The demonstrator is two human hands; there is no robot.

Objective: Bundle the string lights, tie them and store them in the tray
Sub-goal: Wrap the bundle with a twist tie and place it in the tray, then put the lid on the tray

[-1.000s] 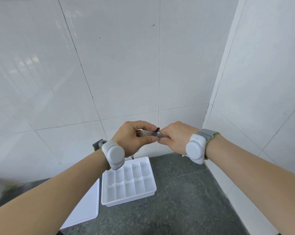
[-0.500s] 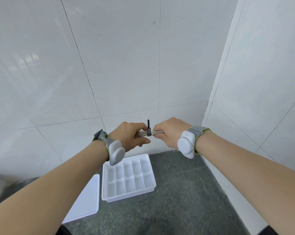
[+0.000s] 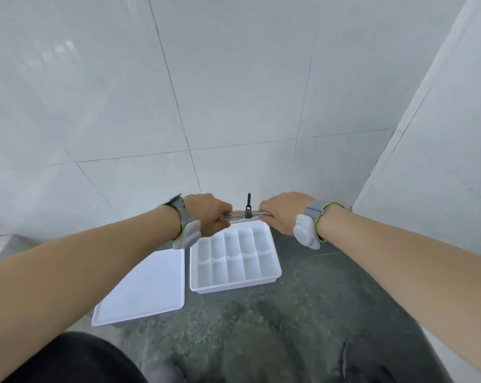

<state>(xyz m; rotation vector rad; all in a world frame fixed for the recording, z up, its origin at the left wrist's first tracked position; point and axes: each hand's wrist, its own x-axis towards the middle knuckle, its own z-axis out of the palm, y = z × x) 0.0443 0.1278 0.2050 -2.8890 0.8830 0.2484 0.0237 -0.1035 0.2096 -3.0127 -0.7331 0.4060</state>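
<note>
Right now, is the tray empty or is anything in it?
Empty. Every visible compartment of the tray shows bare white; the lights are held above it by both hands.

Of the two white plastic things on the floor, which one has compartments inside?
The white plastic tray on the right, under the hands. A grid of walls divides it. The flat white plastic lid to its left has none.

Single head view, looking forward-down from above, close over tiled corner.

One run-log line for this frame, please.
stage: tied, unstored | left hand, right hand: grip string-light bundle | tie: mid-bundle | tray: empty
</note>
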